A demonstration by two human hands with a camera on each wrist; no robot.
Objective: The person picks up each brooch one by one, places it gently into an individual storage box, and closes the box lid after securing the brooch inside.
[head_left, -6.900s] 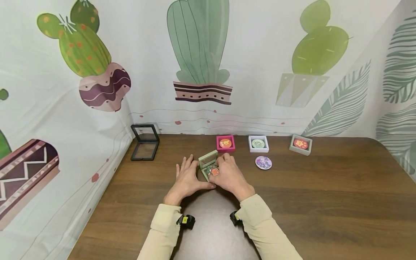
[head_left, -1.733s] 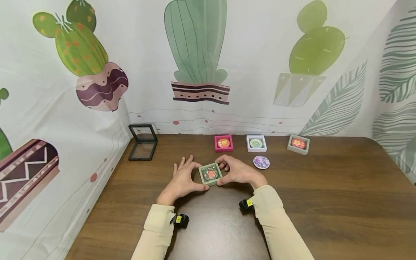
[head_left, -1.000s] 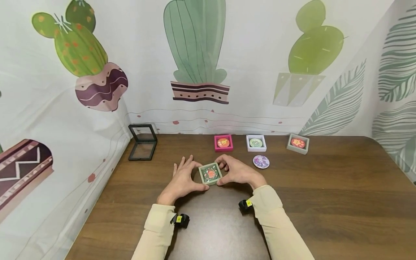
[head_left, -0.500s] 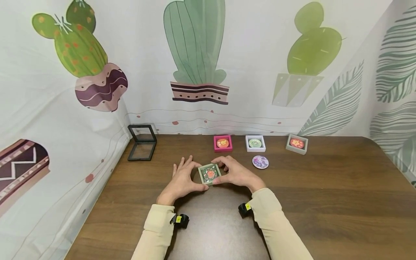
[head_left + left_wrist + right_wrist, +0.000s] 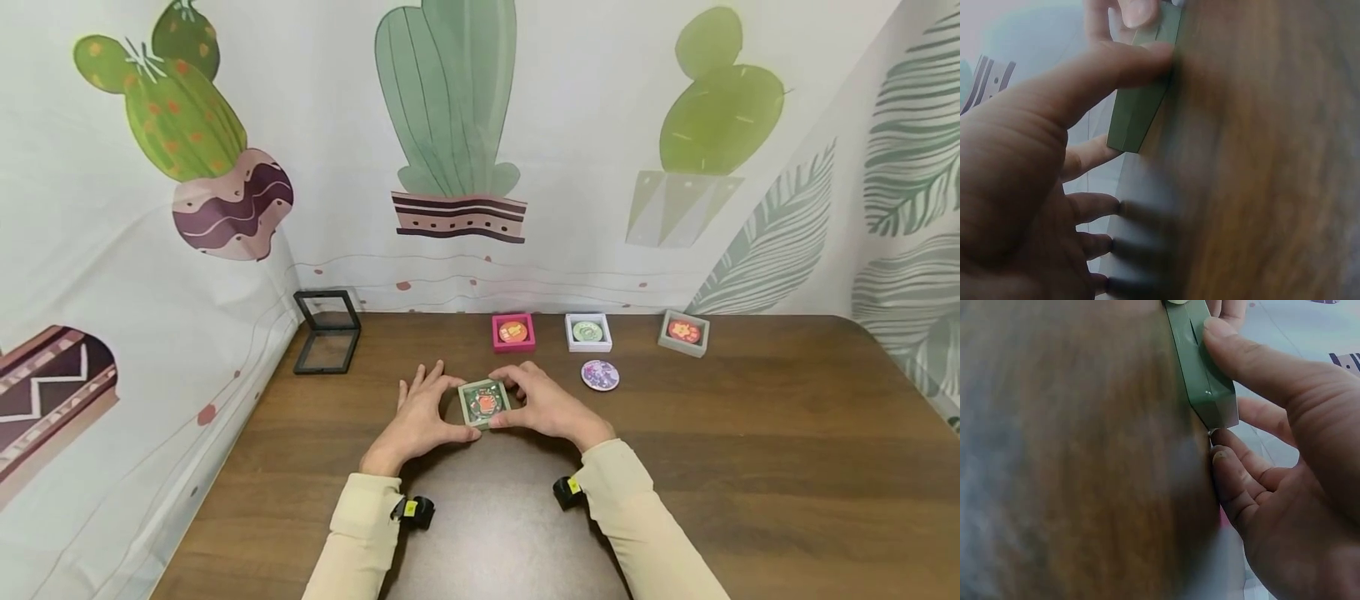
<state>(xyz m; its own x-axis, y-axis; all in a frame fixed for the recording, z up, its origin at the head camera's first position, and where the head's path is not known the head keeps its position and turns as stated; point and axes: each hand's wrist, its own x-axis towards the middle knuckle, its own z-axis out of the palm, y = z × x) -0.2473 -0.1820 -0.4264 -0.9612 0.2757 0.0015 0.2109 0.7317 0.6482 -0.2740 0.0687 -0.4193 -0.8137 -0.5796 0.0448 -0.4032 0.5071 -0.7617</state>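
A square green display case (image 5: 484,403) lies on the table, its lid down over a round badge with a red-orange figure. My left hand (image 5: 420,418) holds its left side between thumb and index finger; the other fingers spread out on the table. From the right side, my right hand (image 5: 546,407) pinches the case, thumb at the near edge and index finger at the far edge. In the left wrist view my thumb (image 5: 1116,65) lies along the green case wall (image 5: 1141,115). The right wrist view shows my right thumb (image 5: 1260,362) on the case's seam (image 5: 1200,369).
Behind stand a pink case (image 5: 513,332), a white case (image 5: 588,332) and a grey case (image 5: 684,333), each with a round badge. A loose purple badge (image 5: 600,375) lies before the white one. At far left a black case (image 5: 327,332) stands with its lid raised.
Earlier the green case's lid stood raised while my right hand was at the badge inside. The lid is now down, with both hands around the case. Over the last second the hands barely shift.
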